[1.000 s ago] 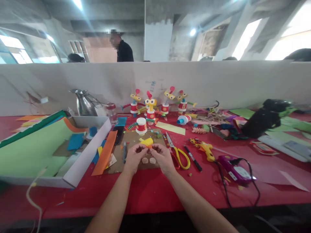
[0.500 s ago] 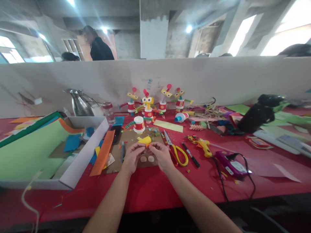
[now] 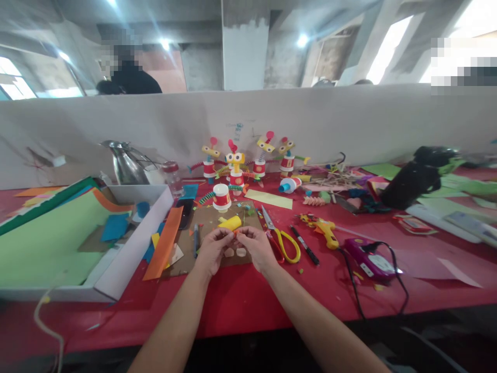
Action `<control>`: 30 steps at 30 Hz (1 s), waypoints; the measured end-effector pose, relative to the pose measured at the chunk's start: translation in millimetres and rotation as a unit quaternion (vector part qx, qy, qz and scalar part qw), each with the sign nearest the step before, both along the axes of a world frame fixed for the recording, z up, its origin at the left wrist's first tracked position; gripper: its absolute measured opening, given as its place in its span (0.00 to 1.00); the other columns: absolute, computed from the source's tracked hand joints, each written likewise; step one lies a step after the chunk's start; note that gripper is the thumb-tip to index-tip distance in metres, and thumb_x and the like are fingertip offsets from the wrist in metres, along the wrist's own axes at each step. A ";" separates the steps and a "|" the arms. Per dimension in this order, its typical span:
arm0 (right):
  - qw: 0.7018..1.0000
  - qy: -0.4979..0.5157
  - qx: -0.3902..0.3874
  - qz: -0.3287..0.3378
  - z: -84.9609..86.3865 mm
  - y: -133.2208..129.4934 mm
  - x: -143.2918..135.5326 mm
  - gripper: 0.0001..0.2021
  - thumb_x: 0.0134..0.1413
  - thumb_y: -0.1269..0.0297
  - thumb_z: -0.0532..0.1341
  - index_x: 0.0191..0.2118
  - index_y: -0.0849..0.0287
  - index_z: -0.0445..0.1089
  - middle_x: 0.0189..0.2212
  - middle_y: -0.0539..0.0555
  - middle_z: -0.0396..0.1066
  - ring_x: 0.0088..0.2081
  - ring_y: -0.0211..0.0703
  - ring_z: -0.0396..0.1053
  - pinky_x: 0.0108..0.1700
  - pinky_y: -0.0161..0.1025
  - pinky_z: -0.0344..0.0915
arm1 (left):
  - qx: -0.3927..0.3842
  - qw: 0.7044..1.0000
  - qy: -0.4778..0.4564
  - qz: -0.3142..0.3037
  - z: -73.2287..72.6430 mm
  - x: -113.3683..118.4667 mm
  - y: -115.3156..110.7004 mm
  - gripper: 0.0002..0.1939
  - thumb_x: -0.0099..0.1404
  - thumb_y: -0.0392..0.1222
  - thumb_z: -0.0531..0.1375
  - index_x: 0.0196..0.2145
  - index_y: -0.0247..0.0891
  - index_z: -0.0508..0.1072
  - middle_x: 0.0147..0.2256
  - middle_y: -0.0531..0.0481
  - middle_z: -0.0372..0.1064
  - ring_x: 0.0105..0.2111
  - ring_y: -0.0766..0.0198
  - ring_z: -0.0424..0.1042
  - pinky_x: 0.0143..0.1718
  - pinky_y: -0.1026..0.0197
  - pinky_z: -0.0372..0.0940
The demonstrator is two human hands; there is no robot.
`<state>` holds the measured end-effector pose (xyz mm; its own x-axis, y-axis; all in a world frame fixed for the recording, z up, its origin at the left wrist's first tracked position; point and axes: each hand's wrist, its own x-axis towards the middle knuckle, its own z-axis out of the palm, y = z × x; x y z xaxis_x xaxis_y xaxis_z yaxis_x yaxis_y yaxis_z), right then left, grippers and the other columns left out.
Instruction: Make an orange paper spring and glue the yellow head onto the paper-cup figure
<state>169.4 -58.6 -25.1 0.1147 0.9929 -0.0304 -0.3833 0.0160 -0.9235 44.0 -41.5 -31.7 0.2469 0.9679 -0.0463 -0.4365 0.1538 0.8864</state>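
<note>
My left hand (image 3: 213,249) and my right hand (image 3: 257,248) meet over a brown board (image 3: 182,264), fingertips pinched together on a small orange piece of paper (image 3: 235,233). Most of that piece is hidden by my fingers. Just beyond them lies a yellow paper roll (image 3: 230,223). Two pale round discs, one a white disc (image 3: 241,252), rest on the board under my hands. Farther back stands an upturned paper cup (image 3: 222,198) with green pleated paper arms. Right of my right hand are yellow-handled scissors (image 3: 288,245) and a black marker (image 3: 305,245).
Several paper-cup figures (image 3: 236,178) stand behind the board. A white box (image 3: 134,243) of coloured paper is at left, near a steel jug (image 3: 127,168). To the right lie a yellow glue gun (image 3: 327,233), a purple device (image 3: 370,261) with a cord and a black bottle (image 3: 413,178).
Both my hands stay together, with the orange piece now more covered by my fingers. A person behind the partition has shifted left.
</note>
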 end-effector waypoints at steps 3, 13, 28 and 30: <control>1.000 0.001 -0.008 0.001 -1.3 -0.4 -0.5 0.10 0.34 0.63 0.70 0.25 0.62 0.73 0.19 0.50 0.72 0.21 0.34 0.67 0.23 0.31 0.62 | 0.013 1.000 0.008 0.020 1.4 1.7 -0.8 0.15 0.46 0.42 0.72 0.26 0.33 0.72 0.24 0.54 0.69 0.25 0.71 0.68 0.29 0.68 0.62; 0.998 0.033 -0.007 0.047 -1.1 -0.1 8.2 0.15 0.29 0.61 0.74 0.29 0.62 0.77 0.22 0.51 0.75 0.25 0.35 0.70 0.31 0.34 0.67 | 0.018 1.000 0.002 0.021 2.3 -0.3 -0.2 0.15 0.45 0.42 0.72 0.26 0.33 0.71 0.24 0.54 0.70 0.25 0.70 0.70 0.30 0.67 0.64; 0.997 -0.032 0.031 0.056 -3.2 0.9 11.2 0.14 0.34 0.60 0.73 0.30 0.60 0.78 0.23 0.51 0.76 0.26 0.37 0.70 0.33 0.36 0.66 | 0.048 0.997 0.004 0.054 2.3 0.4 -1.4 0.14 0.46 0.40 0.71 0.27 0.34 0.72 0.26 0.54 0.70 0.26 0.70 0.69 0.32 0.66 0.65; 0.997 -0.024 0.040 0.065 -2.8 0.7 10.9 0.14 0.36 0.59 0.73 0.31 0.60 0.78 0.24 0.51 0.76 0.27 0.37 0.70 0.34 0.36 0.67 | 0.029 0.999 -0.024 0.037 3.5 -0.6 -0.8 0.14 0.45 0.39 0.72 0.27 0.34 0.72 0.26 0.54 0.70 0.26 0.70 0.69 0.32 0.66 0.65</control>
<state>180.3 -58.0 -27.9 -0.0151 0.9986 0.0517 -0.3429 0.0434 -0.9384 43.5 -42.3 -28.2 0.1757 0.9842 0.0208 -0.4861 0.0684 0.8712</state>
